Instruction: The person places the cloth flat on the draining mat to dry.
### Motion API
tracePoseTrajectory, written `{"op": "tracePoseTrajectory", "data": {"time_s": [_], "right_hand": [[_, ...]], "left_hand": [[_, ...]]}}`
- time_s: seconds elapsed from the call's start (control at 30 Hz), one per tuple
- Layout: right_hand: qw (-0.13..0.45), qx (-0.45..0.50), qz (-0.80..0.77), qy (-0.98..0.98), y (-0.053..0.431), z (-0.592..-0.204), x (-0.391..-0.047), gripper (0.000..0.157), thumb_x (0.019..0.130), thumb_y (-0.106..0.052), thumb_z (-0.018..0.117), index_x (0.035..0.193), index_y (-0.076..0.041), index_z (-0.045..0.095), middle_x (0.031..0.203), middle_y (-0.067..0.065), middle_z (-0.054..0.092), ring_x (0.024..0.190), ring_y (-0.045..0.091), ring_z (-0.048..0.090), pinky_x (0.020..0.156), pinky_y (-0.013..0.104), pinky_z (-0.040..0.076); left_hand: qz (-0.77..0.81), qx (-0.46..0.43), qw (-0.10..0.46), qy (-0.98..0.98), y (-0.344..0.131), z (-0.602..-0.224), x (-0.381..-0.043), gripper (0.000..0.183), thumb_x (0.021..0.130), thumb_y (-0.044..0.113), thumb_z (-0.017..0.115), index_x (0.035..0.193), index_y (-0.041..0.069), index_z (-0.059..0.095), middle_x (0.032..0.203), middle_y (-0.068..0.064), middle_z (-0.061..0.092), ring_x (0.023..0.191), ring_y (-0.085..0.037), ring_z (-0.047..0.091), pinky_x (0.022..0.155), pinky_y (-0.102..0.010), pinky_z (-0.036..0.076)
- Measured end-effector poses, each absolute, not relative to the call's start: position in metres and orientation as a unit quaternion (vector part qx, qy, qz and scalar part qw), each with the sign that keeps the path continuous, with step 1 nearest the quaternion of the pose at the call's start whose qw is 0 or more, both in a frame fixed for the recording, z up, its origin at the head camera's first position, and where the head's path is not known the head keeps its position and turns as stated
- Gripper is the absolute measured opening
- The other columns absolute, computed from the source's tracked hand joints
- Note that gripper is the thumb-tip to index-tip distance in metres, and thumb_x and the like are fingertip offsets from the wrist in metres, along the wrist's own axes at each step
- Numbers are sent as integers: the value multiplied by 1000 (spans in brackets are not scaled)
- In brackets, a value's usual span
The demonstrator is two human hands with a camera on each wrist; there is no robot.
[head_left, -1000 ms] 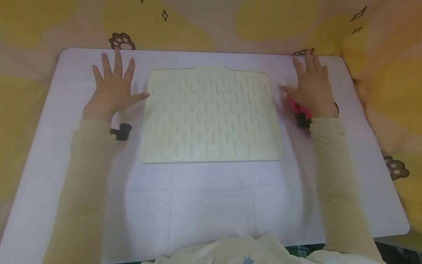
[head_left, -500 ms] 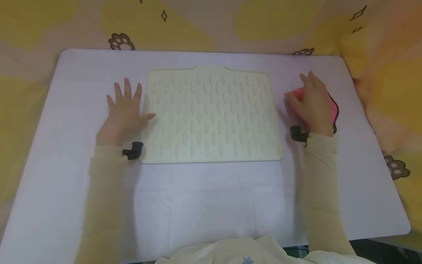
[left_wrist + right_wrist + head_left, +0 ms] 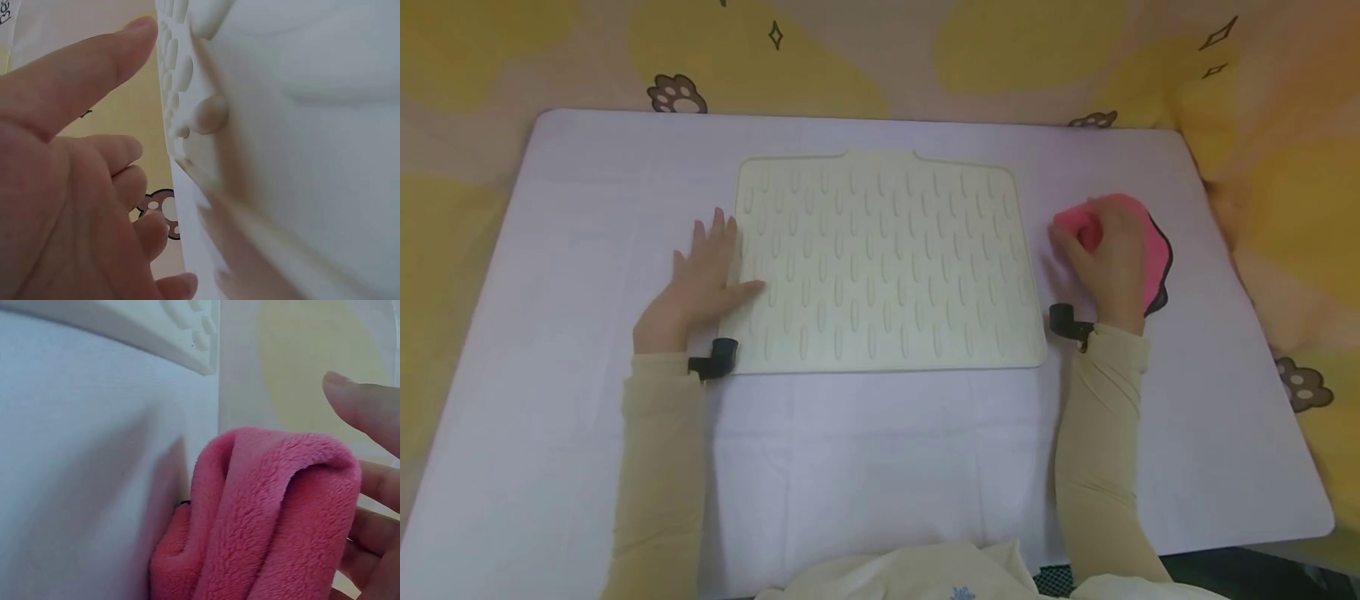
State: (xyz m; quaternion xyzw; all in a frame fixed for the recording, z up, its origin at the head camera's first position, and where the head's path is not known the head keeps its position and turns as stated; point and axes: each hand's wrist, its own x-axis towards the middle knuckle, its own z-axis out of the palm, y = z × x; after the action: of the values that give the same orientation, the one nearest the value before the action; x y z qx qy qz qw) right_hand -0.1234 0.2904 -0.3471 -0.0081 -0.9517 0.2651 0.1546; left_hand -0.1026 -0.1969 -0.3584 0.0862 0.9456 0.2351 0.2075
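A cream drying mat [image 3: 887,267] with rows of raised oval bumps lies on the white table. My left hand [image 3: 700,283] is at its left edge, the thumb reaching over the bumps and the other fingers extended along the edge. In the left wrist view the thumb [image 3: 94,75] stands over the mat's bumpy face [image 3: 181,75]. To the right of the mat, my right hand [image 3: 1108,258] is at a folded pink plush cloth [image 3: 1131,208] with dark edging. The right wrist view has the fingers [image 3: 369,537] bent beside the cloth [image 3: 262,512], the thumb apart from it.
A white tabletop [image 3: 880,467] with rounded corners bears everything. Yellow patterned fabric [image 3: 865,58] with paw prints borders the back and sides. Each wrist carries a small black camera mount, the left one [image 3: 722,358] overlapping the mat's lower left corner.
Both hands have drawn back toward the body. The left has shifted right to the mat's edge, its fingers closer together. The right has come down onto the cloth, its fingers bending. The mat stays put.
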Motion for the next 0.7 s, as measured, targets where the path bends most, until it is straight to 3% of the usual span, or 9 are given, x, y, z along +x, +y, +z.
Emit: {"op": "tracePoseTrajectory", "data": {"time_s": [0.1,0.3,0.5,0.7], "right_hand": [[147,-19,274,-950,291,-351,-122,45,85,-25,69,117,5,57,105,22,56,99,33,45,87,44,34],[126,-39,294,-947,295,-358,-121,44,85,-19,70,120,3,56,106,19,54,98,30,44,85,41,33],[118,-57,335,-933,298,-369,-123,46,82,-12,72,123,2,56,113,20,56,103,30,46,93,39,35],[99,-92,350,-927,300,-376,-121,57,82,-11,71,133,0,48,131,18,48,121,29,39,105,39,29]], "left_hand": [[244,90,229,938,-198,-361,-101,90,96,39,49,146,3,-16,150,-9,-29,136,-31,-28,103,-65,-13],[246,107,250,930,-197,-365,-101,85,97,36,48,147,-1,-10,151,-13,-25,138,-33,-22,102,-64,-16],[245,114,246,931,-198,-367,-98,84,98,39,46,147,-1,-9,151,-12,-26,138,-34,-21,100,-64,-18],[243,110,237,934,-199,-369,-95,84,98,40,45,147,-1,-8,152,-12,-25,139,-34,-20,101,-64,-18]]}}
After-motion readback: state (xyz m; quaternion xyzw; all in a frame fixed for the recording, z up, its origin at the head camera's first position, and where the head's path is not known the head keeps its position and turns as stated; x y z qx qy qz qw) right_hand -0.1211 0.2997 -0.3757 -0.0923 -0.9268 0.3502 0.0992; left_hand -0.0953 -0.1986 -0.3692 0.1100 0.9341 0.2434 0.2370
